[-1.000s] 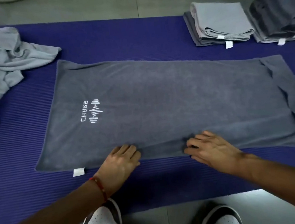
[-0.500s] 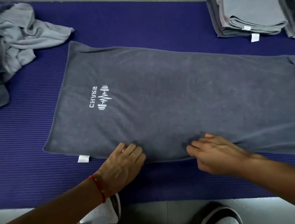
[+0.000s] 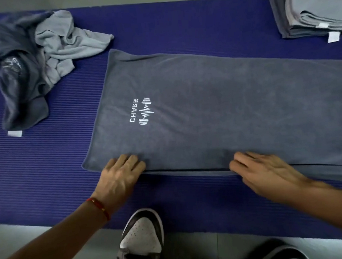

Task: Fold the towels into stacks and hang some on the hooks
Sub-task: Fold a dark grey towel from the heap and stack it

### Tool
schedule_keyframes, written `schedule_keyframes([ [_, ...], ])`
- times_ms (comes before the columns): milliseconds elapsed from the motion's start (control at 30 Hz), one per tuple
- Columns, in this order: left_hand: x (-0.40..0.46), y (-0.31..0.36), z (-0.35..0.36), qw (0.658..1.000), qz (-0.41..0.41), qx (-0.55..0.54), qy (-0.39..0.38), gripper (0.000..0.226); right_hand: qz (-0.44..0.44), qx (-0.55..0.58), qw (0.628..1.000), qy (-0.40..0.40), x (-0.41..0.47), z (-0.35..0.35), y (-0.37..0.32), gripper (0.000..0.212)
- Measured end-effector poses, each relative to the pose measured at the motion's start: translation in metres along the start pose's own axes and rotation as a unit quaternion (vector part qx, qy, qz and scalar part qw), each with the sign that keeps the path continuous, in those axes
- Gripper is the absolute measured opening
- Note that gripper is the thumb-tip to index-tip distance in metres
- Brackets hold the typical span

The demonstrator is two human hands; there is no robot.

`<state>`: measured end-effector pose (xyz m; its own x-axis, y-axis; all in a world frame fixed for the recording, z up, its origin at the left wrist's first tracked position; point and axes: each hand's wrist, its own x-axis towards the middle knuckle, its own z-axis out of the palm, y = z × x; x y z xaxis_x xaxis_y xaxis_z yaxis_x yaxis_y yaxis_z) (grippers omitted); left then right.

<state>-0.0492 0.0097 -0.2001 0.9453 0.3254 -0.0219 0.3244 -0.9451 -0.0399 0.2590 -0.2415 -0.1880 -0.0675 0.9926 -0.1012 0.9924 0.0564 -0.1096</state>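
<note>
A dark grey towel [image 3: 215, 109] with a white embroidered logo [image 3: 142, 113] lies spread flat on the purple mat [image 3: 42, 170]; its right end runs out of view. Along its near edge a second layer of cloth shows underneath. My left hand [image 3: 120, 174], with a red thread at the wrist, rests on that near edge close to the left corner, fingers fairly straight. My right hand [image 3: 265, 171] lies flat on the same edge further right, fingers pointing left. Neither hand grips the cloth.
A crumpled heap of a dark grey towel [image 3: 21, 79] and a light grey towel [image 3: 67, 41] sits at the mat's back left. A folded stack of grey towels [image 3: 316, 9] stands at the back right. My shoe [image 3: 142, 242] is at the mat's near edge on the grey floor.
The view has swung left, bringing the crumpled heap into sight. My left hand has slid along the near edge toward the left corner and now hides the white tag. My right hand stays on the edge.
</note>
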Motion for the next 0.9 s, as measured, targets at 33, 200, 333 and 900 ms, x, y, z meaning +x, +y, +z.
schedule_keyframes([
  [33,-0.004,-0.006,-0.002,1.0,0.002,0.003,-0.023,0.026,-0.003,0.011,1.0,-0.007,-0.003,0.0,-0.001,0.051],
  [200,0.016,-0.007,-0.038,0.987,0.055,0.058,-0.14,0.036,-0.051,0.01,0.998,-0.027,-0.038,0.006,-0.008,0.049],
  [333,0.087,0.032,-0.069,0.982,0.169,0.001,-0.081,0.042,0.08,0.03,0.996,0.026,-0.071,0.001,0.012,0.039],
  [900,0.344,0.245,-0.011,0.934,0.225,-0.004,-0.277,0.056,0.878,0.257,0.324,0.241,-0.245,0.015,0.152,0.047],
])
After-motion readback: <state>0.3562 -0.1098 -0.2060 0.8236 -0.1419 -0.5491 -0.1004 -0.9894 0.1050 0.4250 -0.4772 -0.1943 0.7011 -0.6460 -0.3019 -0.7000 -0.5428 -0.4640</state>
